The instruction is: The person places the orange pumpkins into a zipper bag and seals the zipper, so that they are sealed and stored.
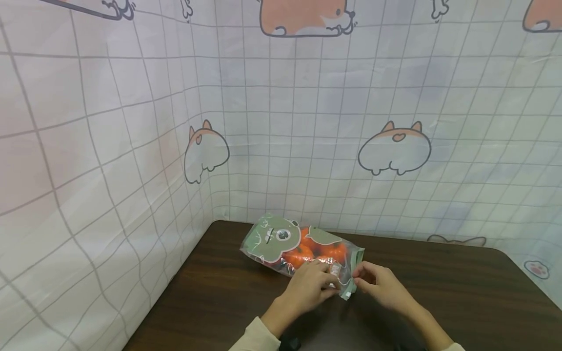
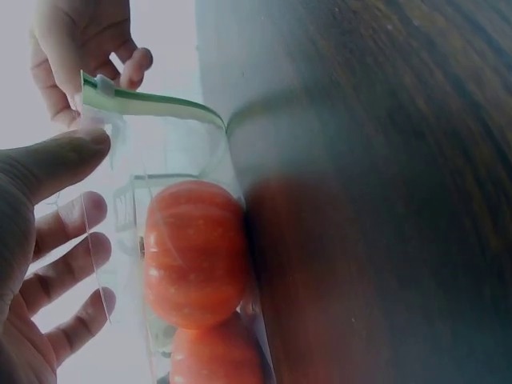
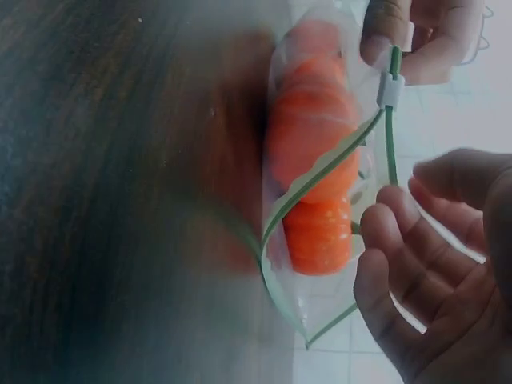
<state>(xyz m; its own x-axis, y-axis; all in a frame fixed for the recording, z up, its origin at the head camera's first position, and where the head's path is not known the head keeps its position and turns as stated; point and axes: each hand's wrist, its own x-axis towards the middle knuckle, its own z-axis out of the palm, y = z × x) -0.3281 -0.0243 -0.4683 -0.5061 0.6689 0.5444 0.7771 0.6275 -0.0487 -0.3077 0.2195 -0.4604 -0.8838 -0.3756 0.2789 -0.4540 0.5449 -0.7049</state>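
A clear zip bag (image 1: 346,259) with a green printed cartoon face lies on the table, holding several orange pumpkin-like pieces (image 2: 196,252). Its green-edged mouth (image 3: 320,172) points right and gapes, with a white slider (image 3: 390,90) at the near end. My left hand (image 1: 309,285) grips the near side of the bag by the mouth, the thumb on one face of the film and fingers at the other. At the mouth's edge is my right hand (image 1: 384,287), its fingers loosely bent and the fingertips (image 3: 396,204) against or close to the green strip.
The dark wood table (image 1: 461,287) extends to both sides of the bag. Behind and to the left hangs a white gridded cloth (image 1: 307,161) with dog drawings, close to the table's back edge.
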